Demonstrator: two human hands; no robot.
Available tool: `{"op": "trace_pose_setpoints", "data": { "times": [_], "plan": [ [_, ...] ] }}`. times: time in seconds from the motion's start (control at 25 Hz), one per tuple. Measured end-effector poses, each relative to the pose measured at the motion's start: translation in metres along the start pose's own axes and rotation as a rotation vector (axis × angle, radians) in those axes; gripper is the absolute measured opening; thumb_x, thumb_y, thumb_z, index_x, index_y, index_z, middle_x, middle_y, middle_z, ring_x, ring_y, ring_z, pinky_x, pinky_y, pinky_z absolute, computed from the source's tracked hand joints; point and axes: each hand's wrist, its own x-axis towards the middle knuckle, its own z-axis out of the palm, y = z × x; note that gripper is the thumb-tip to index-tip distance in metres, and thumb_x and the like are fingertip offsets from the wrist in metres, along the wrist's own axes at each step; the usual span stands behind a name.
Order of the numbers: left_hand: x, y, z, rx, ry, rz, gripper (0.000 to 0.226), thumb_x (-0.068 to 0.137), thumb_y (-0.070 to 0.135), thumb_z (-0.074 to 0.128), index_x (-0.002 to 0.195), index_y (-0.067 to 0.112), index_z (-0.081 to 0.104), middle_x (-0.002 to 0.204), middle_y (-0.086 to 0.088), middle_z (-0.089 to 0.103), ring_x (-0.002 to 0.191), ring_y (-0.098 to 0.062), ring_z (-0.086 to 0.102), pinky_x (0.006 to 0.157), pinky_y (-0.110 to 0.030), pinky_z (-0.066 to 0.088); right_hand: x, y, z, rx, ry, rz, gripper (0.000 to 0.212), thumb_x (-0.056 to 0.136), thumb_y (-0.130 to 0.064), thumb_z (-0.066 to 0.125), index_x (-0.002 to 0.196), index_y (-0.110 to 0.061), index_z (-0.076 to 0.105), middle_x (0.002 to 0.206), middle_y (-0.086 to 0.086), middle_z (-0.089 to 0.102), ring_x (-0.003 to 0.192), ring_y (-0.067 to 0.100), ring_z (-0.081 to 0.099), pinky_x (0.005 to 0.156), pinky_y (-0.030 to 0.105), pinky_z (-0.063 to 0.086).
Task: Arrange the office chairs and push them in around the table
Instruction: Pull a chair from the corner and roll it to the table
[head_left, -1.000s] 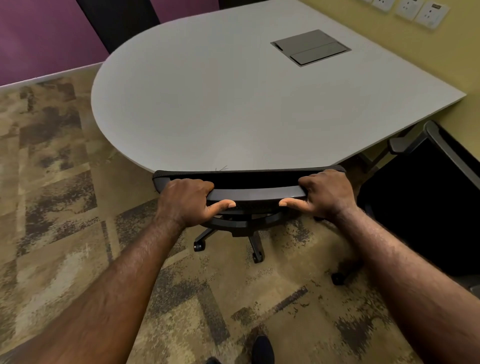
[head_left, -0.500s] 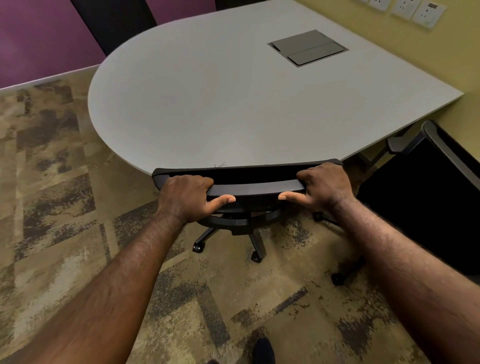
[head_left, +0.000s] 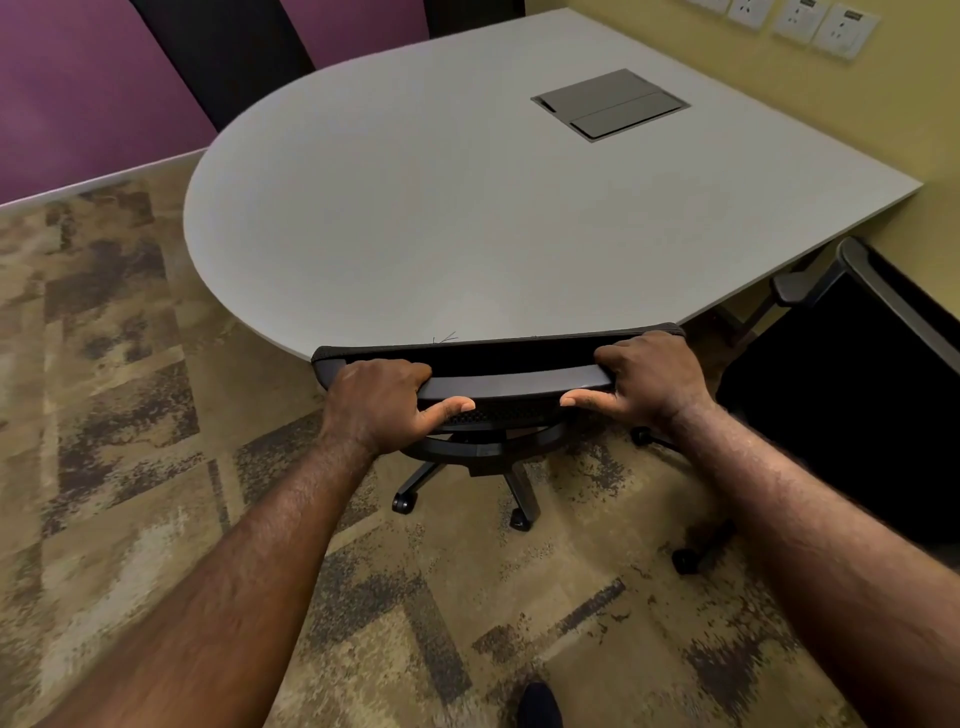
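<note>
chair tucked against near edge of table, second chair to its right

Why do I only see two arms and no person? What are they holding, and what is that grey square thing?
The camera sits on the person's head and looks down, so you see only their arms, like looking at your own. The left hand and the right hand both grip the top of a black office chair, which sits right at the edge of the grey table. The grey square is a flat lid set into the tabletop. Another black chair stands on the right. Below is a patterned carpet.
</note>
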Motion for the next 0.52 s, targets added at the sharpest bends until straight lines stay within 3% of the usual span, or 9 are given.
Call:
{"op": "trace_pose_setpoints", "data": {
  "times": [0.12,0.24,0.36,0.52],
  "plan": [
    [-0.002,0.001,-0.003,-0.038,-0.026,-0.002,0.072,0.076,0.090,0.019,0.069,0.024,0.049,0.060,0.011,0.046,0.056,-0.013,0.046,0.057,-0.029,0.032,-0.011,-0.005,0.000,0.031,0.058,-0.014,0.069,0.073,-0.092,0.034,0.067,-0.024,0.045,0.061,-0.010,0.047,0.055,0.014,0.046,0.061,0.027,0.034],
    [-0.003,0.001,-0.008,-0.105,0.017,0.013,0.066,0.074,0.089,0.034,0.083,0.025,0.050,0.076,0.009,0.049,0.069,-0.013,0.046,0.062,-0.030,0.033,-0.028,-0.013,-0.001,0.061,0.111,0.028,0.079,0.073,-0.090,0.038,0.104,-0.019,0.056,0.101,0.002,0.061,0.093,0.022,0.057,0.089,0.040,0.042],
    [0.000,0.006,-0.014,-0.164,0.072,0.046,0.076,0.072,0.087,0.043,0.108,0.022,0.054,0.100,0.004,0.056,0.090,-0.017,0.051,0.075,-0.035,0.041,-0.045,-0.020,-0.016,0.039,0.166,0.132,0.093,0.071,-0.090,0.040,0.128,-0.017,0.048,0.125,0.008,0.056,0.115,0.028,0.050,0.104,0.048,0.032],
    [0.015,0.031,-0.028,-0.253,0.116,0.129,0.087,0.072,0.085,0.046,0.131,0.021,0.046,0.129,-0.001,0.053,0.117,-0.021,0.048,0.096,-0.046,0.040,-0.076,-0.014,-0.050,0.004,0.247,0.264,0.102,0.070,-0.090,0.042,0.137,-0.014,0.043,0.135,0.008,0.049,0.124,0.026,0.043,0.108,0.048,0.026]
  ]
}}
